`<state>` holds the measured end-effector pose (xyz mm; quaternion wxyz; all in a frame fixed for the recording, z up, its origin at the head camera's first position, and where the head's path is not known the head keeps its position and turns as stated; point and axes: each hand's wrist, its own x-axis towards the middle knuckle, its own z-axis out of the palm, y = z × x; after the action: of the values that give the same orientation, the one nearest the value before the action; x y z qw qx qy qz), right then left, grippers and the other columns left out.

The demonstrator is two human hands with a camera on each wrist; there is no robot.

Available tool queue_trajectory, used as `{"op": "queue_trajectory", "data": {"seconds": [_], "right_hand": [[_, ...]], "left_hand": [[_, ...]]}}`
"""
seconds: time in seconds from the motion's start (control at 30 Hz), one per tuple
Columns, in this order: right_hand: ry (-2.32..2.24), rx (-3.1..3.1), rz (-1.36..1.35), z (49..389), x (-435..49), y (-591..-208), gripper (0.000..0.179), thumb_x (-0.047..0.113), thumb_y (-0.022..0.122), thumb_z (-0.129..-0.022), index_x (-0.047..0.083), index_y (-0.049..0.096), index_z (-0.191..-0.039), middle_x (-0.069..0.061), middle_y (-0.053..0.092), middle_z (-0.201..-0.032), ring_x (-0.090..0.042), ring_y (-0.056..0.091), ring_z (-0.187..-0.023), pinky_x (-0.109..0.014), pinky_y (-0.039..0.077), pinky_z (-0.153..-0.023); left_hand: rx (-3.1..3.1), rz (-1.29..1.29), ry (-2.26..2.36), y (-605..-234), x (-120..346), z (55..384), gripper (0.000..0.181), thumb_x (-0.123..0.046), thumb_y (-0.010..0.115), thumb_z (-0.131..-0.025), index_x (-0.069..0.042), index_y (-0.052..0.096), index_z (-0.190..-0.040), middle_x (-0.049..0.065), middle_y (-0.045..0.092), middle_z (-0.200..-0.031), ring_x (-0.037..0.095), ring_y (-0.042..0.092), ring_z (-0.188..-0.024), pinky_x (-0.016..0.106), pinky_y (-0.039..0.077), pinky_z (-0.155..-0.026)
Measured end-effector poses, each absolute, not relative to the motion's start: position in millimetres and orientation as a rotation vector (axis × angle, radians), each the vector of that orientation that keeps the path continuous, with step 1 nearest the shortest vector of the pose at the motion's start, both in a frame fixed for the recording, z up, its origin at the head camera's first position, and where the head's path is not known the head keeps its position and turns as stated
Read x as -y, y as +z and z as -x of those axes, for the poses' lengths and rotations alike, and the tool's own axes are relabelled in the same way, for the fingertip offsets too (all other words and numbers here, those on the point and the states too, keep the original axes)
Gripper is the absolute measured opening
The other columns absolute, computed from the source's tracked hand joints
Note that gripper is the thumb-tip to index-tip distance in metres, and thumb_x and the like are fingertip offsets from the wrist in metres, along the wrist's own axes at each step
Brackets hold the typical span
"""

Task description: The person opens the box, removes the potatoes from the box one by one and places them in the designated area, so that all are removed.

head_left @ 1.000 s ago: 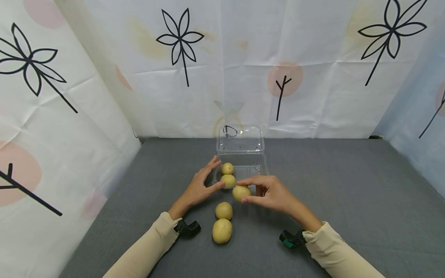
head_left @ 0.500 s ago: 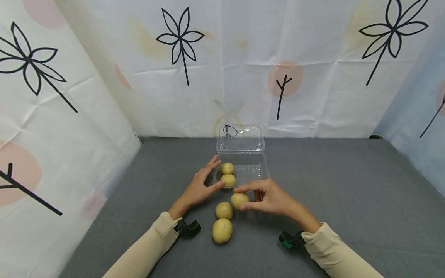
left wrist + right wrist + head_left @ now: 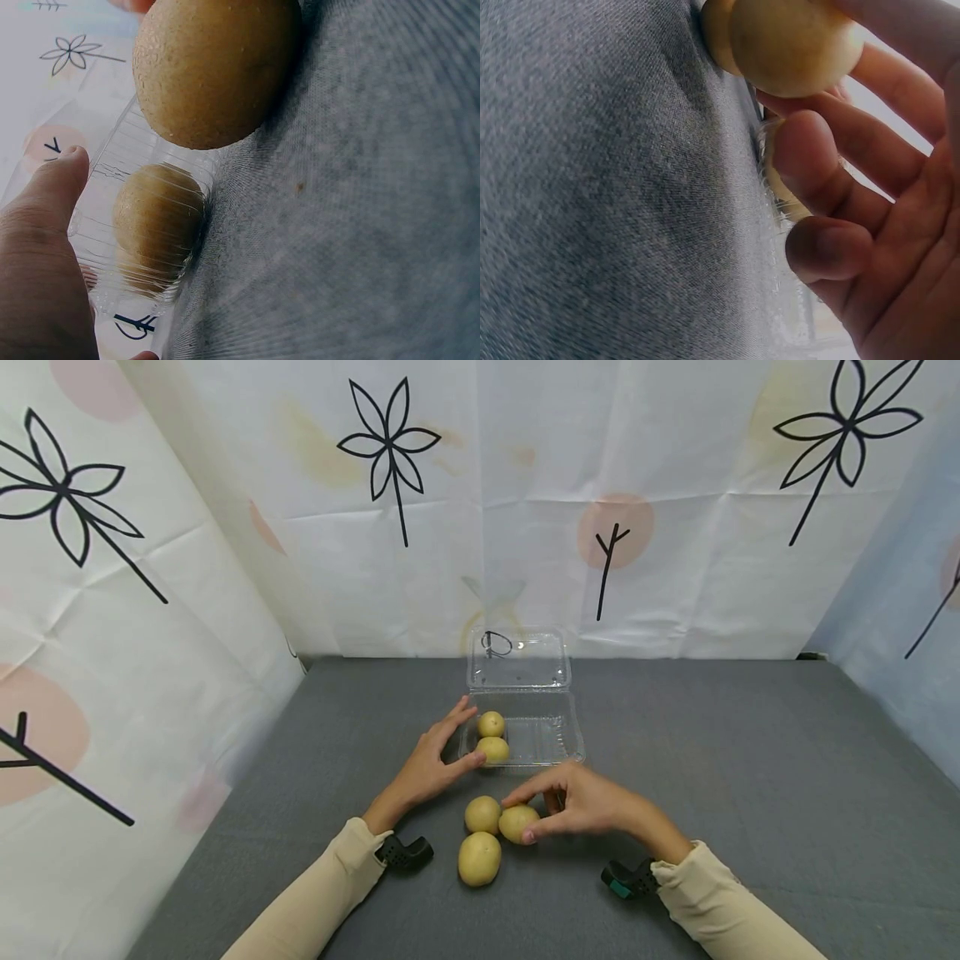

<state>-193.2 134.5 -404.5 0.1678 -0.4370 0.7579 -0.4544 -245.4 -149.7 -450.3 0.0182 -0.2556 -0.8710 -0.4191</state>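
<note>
My right hand (image 3: 588, 802) pinches a yellow potato (image 3: 517, 824) between thumb and fingers, low over the table. Against its left side lies a second potato (image 3: 482, 815), with a larger one (image 3: 479, 859) just in front. In the right wrist view, the pinched potato (image 3: 791, 45) partly covers another behind it. My left hand (image 3: 427, 772) rests with spread, straight fingers along the left side of a clear plastic clamshell box (image 3: 543, 739), its thumb at the front rim. Two potatoes (image 3: 492, 737) sit in the box's left part. The left thumb (image 3: 56, 187) shows against the box wall.
The box's lid (image 3: 519, 660) stands raised at the back, near the patterned cloth wall (image 3: 675, 568). Grey cloth covers the table (image 3: 712, 760). White cloth also hangs at the left and right sides.
My right hand has moved from the box's front rim toward me with the potato, bringing it down beside the two on the table. The left hand has stayed in place.
</note>
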Motion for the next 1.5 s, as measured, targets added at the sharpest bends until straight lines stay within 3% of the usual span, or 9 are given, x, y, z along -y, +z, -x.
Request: {"op": "queue_trajectory", "data": {"seconds": [0.17,0.53,0.73,1.1,1.5], "right_hand": [[-1.271,-2.062,1.244,193.8,-134.1,-408.8,0.038,0.023,0.082,-0.088,0.009,0.075,-0.123,-0.009,0.068,-0.069,0.005,0.044,-0.048,-0.018,0.040,-0.044],[-1.212,-2.014,1.211,189.6,-131.3,-409.4,0.039,0.022,0.084,-0.085,0.008,0.076,-0.120,-0.007,0.063,-0.068,0.006,0.042,-0.050,-0.014,0.038,-0.046],[-1.222,-1.941,1.197,189.6,-132.0,-410.2,0.039,0.021,0.084,-0.085,0.007,0.076,-0.121,-0.015,0.061,-0.063,0.005,0.040,-0.048,-0.016,0.037,-0.045],[-1.234,-1.881,1.191,188.5,-131.0,-411.3,0.042,0.021,0.087,-0.082,0.009,0.075,-0.121,-0.016,0.059,-0.065,0.005,0.043,-0.050,-0.013,0.039,-0.049],[-1.242,-1.824,1.186,188.6,-131.6,-408.9,0.043,0.016,0.084,-0.085,0.005,0.072,-0.124,-0.021,0.069,-0.083,0.000,0.053,-0.057,-0.019,0.048,-0.052]], "left_hand": [[2.691,0.805,-1.301,-449.8,149.8,244.9,0.074,-0.049,0.063,-0.097,-0.022,0.035,-0.161,-0.005,0.015,-0.173,0.033,0.020,-0.158,0.078,0.009,-0.116],[2.694,0.803,-1.294,-450.5,149.3,245.6,0.075,-0.052,0.062,-0.097,-0.023,0.035,-0.160,-0.005,0.015,-0.173,0.032,0.020,-0.158,0.077,0.009,-0.116],[2.688,0.809,-1.291,-451.5,149.7,246.1,0.075,-0.050,0.062,-0.097,-0.020,0.035,-0.160,0.000,0.016,-0.173,0.033,0.020,-0.158,0.077,0.010,-0.116],[2.704,0.791,-1.290,-452.5,149.5,246.3,0.074,-0.049,0.063,-0.098,-0.023,0.034,-0.161,-0.004,0.015,-0.173,0.033,0.019,-0.158,0.077,0.008,-0.117],[2.708,0.776,-1.306,-451.1,148.8,245.1,0.075,-0.052,0.062,-0.097,-0.023,0.034,-0.161,-0.011,0.013,-0.172,0.031,0.019,-0.158,0.077,0.007,-0.117]]}}
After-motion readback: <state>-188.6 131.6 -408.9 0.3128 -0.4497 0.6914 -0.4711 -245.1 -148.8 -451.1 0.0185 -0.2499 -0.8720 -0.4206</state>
